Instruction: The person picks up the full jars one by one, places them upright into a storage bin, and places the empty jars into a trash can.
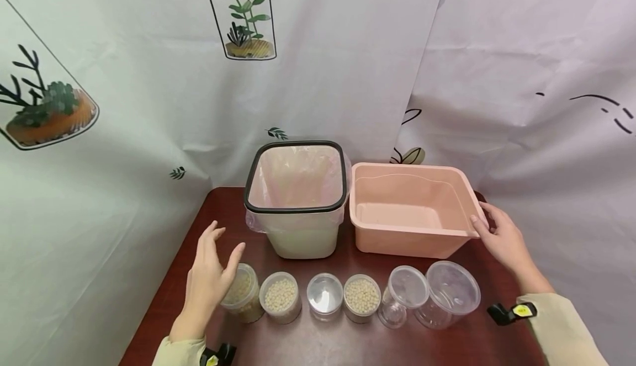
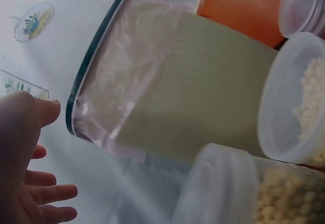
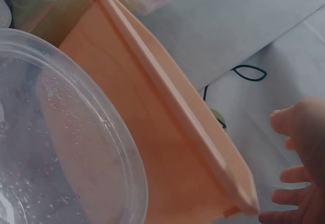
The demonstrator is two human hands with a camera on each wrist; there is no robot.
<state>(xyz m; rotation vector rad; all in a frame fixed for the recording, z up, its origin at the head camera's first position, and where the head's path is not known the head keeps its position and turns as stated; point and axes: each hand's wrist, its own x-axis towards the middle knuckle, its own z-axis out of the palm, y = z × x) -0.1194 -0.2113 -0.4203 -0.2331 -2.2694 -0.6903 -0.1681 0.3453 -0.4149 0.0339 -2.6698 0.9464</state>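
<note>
In the head view my left hand (image 1: 206, 277) hovers beside the leftmost lidded jar (image 1: 240, 291) of pale grains, its thumb and fingers spread. Nothing is held in it. In the left wrist view its fingers (image 2: 51, 193) point toward the bin. My right hand (image 1: 507, 242) is at the right end of a pink plastic basin (image 1: 397, 239), thumb over the rim corner and fingers outside. The right wrist view shows those fingers (image 3: 289, 196) extended and the thumb away from the basin wall; whether they touch the rim I cannot tell.
A pale bin (image 1: 303, 239) with a black rim and a pink liner stands left of the basin. Along the front are jars of pale beans (image 1: 280, 294) (image 1: 361, 295), a clear-lidded jar (image 1: 324, 294), a slim jar (image 1: 408, 287) and a wide jar (image 1: 452, 288). Printed cloth (image 1: 323, 79) hangs behind.
</note>
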